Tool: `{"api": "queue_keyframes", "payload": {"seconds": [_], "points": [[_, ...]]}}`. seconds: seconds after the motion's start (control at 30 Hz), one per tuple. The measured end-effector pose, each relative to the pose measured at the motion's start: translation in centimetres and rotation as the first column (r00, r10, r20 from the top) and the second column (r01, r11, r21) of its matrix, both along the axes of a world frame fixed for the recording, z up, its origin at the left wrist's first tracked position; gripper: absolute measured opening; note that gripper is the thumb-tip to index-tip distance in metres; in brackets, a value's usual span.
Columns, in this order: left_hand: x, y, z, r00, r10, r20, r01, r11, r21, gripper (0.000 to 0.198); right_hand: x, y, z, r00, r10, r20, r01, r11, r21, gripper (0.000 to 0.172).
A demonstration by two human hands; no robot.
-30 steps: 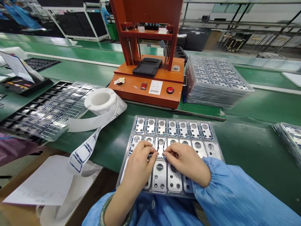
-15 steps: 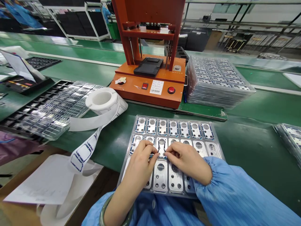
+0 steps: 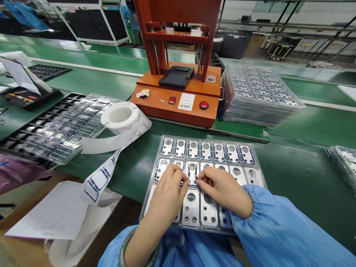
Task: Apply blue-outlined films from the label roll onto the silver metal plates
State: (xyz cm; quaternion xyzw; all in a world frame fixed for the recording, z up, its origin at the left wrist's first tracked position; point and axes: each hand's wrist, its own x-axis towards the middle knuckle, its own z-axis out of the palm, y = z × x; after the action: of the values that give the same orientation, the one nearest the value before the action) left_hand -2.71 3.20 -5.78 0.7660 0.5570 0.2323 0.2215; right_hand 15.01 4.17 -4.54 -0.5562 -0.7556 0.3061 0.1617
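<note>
A clear plastic tray (image 3: 258,163) lies in front of me, its pockets holding rows of small silver metal plates. Over one plate (image 3: 192,177) in the middle row, a thin dark adhesive strip (image 3: 196,171) bends in a narrow loop. My left hand (image 3: 169,190) pinches its lower left end between thumb and fingers. On the other side, the fingertips of my right hand (image 3: 224,187) are closed on the lower right end. Plates in the back row carry blue-edged strips around their borders; those in the front row look bare. My hands hide part of the middle and front rows.
An orange press (image 3: 175,107) stands behind the tray. To its right is a tall stack of filled trays (image 3: 261,100). A roll of white backing tape (image 3: 121,118) with blue strips trails off the bench at left, beside a black grid tray (image 3: 16,137). More trays (image 3: 345,157) lie far right.
The whole view has shifted very slightly. Both hands keep their pinch on the strip over the same plate, with hardly any visible movement.
</note>
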Motion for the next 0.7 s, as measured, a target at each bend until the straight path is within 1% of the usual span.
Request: {"api": "queue_keyframes", "payload": {"seconds": [0.13,0.27,0.43,0.5,0.6,0.7], "points": [[-0.02,0.05,-0.1,1.0,0.003,0.02,-0.003,1.0,-0.008,0.009,0.1,-0.12,-0.11,1.0,0.015,0.017,-0.016,0.999,0.043,0.013],[-0.04,0.14,0.1,1.0,0.02,0.02,-0.019,0.999,-0.042,0.009,0.08,-0.04,-0.1,1.0,0.007,-0.007,-0.007,1.0,0.009,0.014],[-0.09,0.3,0.4,1.0,-0.007,-0.006,0.007,0.998,-0.06,0.011,-0.33,0.17,-0.04,0.998,0.004,0.062,-0.003,1.0,-0.015,0.013],[-0.12,0.33,0.33,1.0,-0.004,-0.007,0.003,0.998,-0.062,0.011,-0.33,0.21,-0.03,0.998,0.007,0.064,-0.006,1.0,-0.007,0.012],[-0.19,0.29,0.08,0.999,0.007,0.032,-0.006,0.999,-0.05,0.01,-0.05,0.22,-0.06,1.0,-0.007,-0.019,0.007,1.0,-0.011,0.01],[-0.26,0.12,-0.06,0.992,0.015,0.121,-0.013,1.0,-0.016,0.009,0.26,0.17,-0.18,0.972,-0.053,-0.229,0.042,0.998,-0.053,0.006]]}}
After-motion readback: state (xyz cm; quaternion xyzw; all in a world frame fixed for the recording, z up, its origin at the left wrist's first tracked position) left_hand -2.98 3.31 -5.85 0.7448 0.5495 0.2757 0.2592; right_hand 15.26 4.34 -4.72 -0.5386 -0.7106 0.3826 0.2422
